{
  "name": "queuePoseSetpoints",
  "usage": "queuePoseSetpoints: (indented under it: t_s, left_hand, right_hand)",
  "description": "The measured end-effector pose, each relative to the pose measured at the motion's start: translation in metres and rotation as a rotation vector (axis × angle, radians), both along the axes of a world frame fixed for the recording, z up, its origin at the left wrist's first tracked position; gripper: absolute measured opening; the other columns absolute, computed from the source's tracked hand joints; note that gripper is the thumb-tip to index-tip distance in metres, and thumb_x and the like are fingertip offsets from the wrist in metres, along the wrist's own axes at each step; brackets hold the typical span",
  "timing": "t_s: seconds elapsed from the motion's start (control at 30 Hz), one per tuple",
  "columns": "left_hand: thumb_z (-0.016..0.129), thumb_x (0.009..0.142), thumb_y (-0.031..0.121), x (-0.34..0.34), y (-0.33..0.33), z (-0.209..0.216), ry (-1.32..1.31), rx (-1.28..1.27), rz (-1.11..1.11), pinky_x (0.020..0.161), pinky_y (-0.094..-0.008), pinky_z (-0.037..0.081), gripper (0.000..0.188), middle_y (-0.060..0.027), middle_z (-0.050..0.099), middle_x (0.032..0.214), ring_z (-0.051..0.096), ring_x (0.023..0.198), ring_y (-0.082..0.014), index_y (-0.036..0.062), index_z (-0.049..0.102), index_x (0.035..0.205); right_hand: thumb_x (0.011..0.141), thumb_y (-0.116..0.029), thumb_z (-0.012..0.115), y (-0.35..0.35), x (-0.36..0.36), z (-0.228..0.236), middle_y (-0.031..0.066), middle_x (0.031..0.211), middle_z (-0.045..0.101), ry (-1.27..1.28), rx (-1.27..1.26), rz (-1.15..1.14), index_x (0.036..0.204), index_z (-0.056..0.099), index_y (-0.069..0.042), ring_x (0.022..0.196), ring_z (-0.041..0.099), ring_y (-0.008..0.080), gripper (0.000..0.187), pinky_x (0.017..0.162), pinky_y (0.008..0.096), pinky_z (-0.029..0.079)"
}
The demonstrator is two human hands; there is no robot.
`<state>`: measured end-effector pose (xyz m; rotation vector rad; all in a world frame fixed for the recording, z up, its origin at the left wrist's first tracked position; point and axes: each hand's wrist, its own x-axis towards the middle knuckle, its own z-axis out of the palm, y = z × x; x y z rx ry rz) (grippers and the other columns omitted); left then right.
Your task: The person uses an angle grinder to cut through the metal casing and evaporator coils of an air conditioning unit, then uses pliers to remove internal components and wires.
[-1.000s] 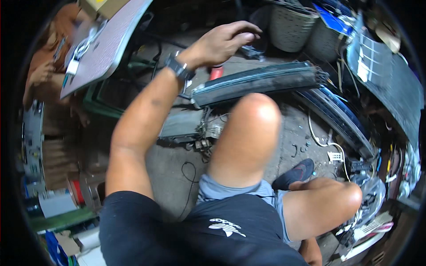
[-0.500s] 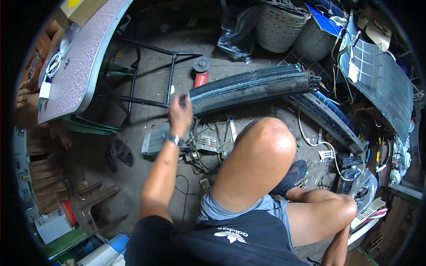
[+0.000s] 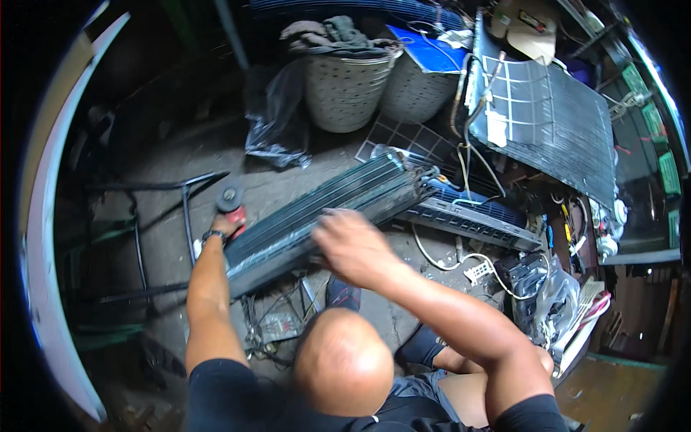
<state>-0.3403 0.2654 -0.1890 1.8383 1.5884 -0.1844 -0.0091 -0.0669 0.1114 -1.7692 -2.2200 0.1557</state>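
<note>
A red angle grinder (image 3: 233, 214) with a round disc lies on the floor beyond the left end of a long finned coil (image 3: 309, 209). My left hand (image 3: 224, 227) is closed around the grinder's red body, though the coil's end and the wrist partly hide its fingers. The dark coil slants up to the right, with copper pipe ends at its far right end. Over the coil's near side hangs my right hand (image 3: 351, 246), back upward and blurred. Its fingers curl down out of sight, and whether they touch the coil I cannot tell.
A black metal frame (image 3: 188, 223) stands at the left beside a table edge (image 3: 50, 209). Perforated baskets (image 3: 342, 93) and a plastic bag (image 3: 277, 137) sit at the back. Right of the coil lie a long plastic housing (image 3: 475, 225), a curved finned panel (image 3: 547, 122) and a white cable (image 3: 432, 259).
The view has shifted, so the coil sits lower and further left. My left hand has gone from the coil's left end to the grinder. My right hand has come up over the coil.
</note>
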Motion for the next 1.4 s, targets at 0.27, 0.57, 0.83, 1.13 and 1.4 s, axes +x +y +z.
queuePoseSetpoints:
  t_s: [0.27,0.57,0.83,1.13,1.4]
  left_hand:
    - [0.096,0.075,0.056,-0.002,0.01,-0.001,0.145,-0.043,-0.026,0.123,-0.0443,0.049,0.115,-0.0308,0.063,0.154,0.061,0.146,-0.0417,-0.0089,0.05,0.157]
    - [0.095,0.073,0.036,0.007,-0.002,0.02,0.142,0.154,-0.112,0.12,-0.0473,0.05,0.101,-0.0337,0.063,0.148,0.062,0.14,-0.0479,-0.0064,0.048,0.152]
    - [0.09,0.074,0.026,-0.09,0.046,0.161,0.248,0.439,-0.187,0.11,-0.0537,0.053,0.075,-0.0338,0.062,0.131,0.064,0.123,-0.0534,-0.0078,0.055,0.13]
    - [0.086,0.085,0.025,-0.087,-0.101,0.256,0.071,0.756,0.055,0.118,-0.0525,0.046,0.088,-0.0354,0.06,0.149,0.06,0.136,-0.0494,-0.0072,0.048,0.157]
    - [0.084,0.097,0.012,-0.002,-0.254,0.273,-0.557,0.239,0.378,0.056,-0.0373,0.056,0.056,-0.011,0.069,0.093,0.066,0.063,-0.0201,-0.0049,0.053,0.14]
  right_hand:
    - [0.108,-0.048,0.057,0.081,-0.005,-0.089,0.0147,0.099,0.08,-0.075,-0.304,0.137,0.113,0.077,-0.003,0.097,0.078,0.0336,0.049,0.097,0.0488,0.054]
    - [0.107,-0.051,0.059,0.069,0.016,-0.091,0.015,0.085,0.079,-0.013,-0.205,0.109,0.102,0.075,-0.002,0.081,0.079,0.0349,0.051,0.085,0.0486,0.059]
    - [0.101,-0.054,0.067,0.078,0.015,-0.08,0.0169,0.085,0.079,0.076,-0.252,0.125,0.101,0.075,-0.002,0.079,0.08,0.0362,0.053,0.076,0.0496,0.063]
    - [0.102,-0.027,0.062,0.076,0.018,-0.11,0.0116,0.098,0.085,-0.059,-0.218,0.152,0.103,0.081,-0.008,0.096,0.083,0.032,0.027,0.088,0.0452,0.063]
    - [0.103,-0.025,0.062,0.065,0.0,-0.104,0.0142,0.119,0.078,-0.065,-0.083,0.124,0.116,0.079,-0.008,0.114,0.076,0.0342,0.027,0.109,0.0528,0.053]
